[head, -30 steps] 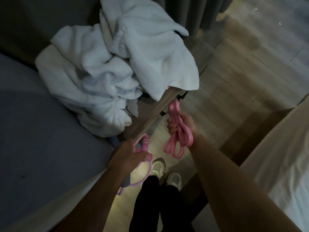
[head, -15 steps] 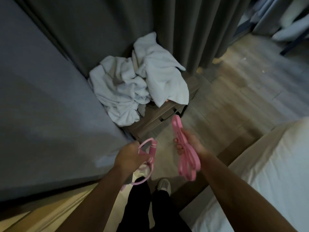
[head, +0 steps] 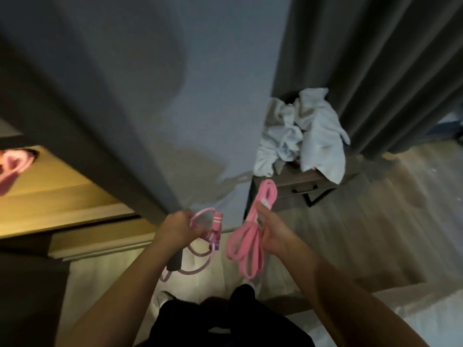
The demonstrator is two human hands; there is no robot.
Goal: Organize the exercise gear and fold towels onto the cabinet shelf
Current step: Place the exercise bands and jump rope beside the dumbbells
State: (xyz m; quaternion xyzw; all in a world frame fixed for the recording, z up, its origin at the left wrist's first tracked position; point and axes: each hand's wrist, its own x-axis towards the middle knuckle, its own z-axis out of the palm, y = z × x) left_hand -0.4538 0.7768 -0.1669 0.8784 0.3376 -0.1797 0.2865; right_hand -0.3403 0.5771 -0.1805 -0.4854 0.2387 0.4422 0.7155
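Dimly, left hand (head: 175, 227) grips a jump rope (head: 216, 230) (handle half hidden); right hand (head: 275, 236) clutches a looped band (head: 246, 249).

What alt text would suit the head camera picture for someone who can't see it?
Seen from above, a person's left hand grips a pink cord with handles and the right hand grips a bundled pink band. Behind, crumpled white towels lie on a small drawer table beside grey curtains.

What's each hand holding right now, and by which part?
Left hand grips a pink jump rope by its gathered cord, beside the handles. Right hand pinches a folded pink resistance band around the middle of its loops.
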